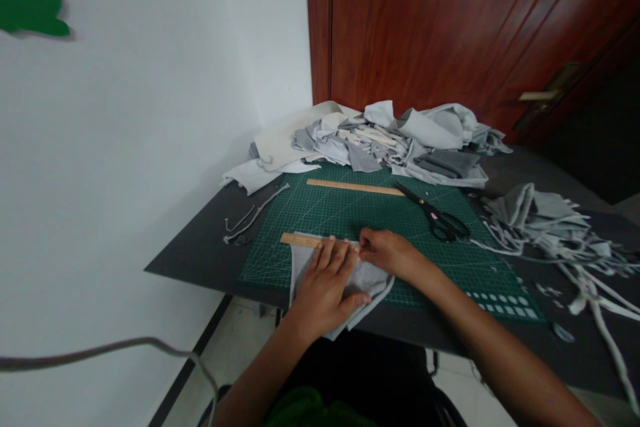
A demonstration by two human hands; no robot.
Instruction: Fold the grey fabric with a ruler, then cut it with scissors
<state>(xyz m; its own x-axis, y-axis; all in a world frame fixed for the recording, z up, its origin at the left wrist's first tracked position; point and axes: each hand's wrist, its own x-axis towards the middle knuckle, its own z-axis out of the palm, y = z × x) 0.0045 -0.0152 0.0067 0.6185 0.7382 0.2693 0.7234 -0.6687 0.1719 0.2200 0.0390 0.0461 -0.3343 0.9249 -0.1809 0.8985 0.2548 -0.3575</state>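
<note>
A piece of light grey fabric [301, 263] lies over the near edge of the green cutting mat [325, 210], its lower part hanging past the table edge. Across its top edge rests a wooden ruler [296, 239]. My left hand [323, 287] is spread flat on the fabric, fingertips touching the ruler. Beside those fingertips, at the ruler's right end, my right hand [387, 250] has its fingers curled together in a pinch; what they hold is hidden. Farther back on the mat are a second wooden ruler [355, 187] and black scissors [443, 220], which lie partly open.
Heaped grey and white fabric [365, 143] covers the back of the dark table [200, 240]. More cut pieces and strips [540, 220] lie on the right. Thin fabric strips [260, 213] lie left of the mat. A wall stands left, a wooden door [425, 33] behind.
</note>
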